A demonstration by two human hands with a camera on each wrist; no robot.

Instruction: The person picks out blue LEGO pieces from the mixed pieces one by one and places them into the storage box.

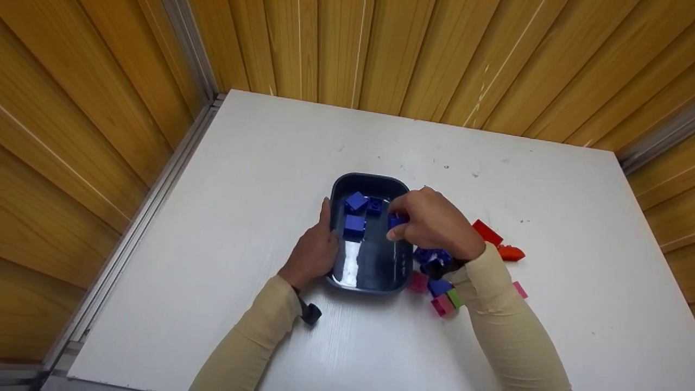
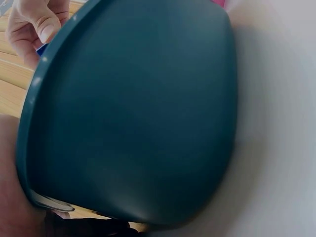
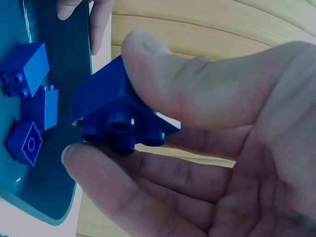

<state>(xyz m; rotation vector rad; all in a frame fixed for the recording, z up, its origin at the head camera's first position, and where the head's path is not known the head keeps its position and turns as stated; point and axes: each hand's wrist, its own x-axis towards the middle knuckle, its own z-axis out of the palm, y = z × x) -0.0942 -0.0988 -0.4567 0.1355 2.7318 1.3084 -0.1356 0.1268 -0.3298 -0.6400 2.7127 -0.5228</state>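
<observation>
A dark blue tray point(image 1: 399, 271) sits mid-table with three blue bricks point(image 1: 355, 202) in its far half. My right hand point(image 1: 404, 225) hovers over the tray's right side and pinches a blue brick point(image 3: 116, 111) between thumb and fingers, studs facing away. The same bricks point(image 3: 29, 66) lie in the tray point(image 3: 59, 192) in the right wrist view. My left hand point(image 1: 320, 247) rests against the tray's left rim, fingers along the edge. The tray's outer wall point(image 2: 133, 113) fills the left wrist view.
Loose bricks lie right of the tray: red point(image 1: 487, 232), orange point(image 1: 510, 252), blue point(image 1: 431, 255), pink point(image 1: 442, 305) and green point(image 1: 455, 297). Wooden slat walls point(image 1: 347, 49) border the white table point(image 1: 217, 190) at the back and left.
</observation>
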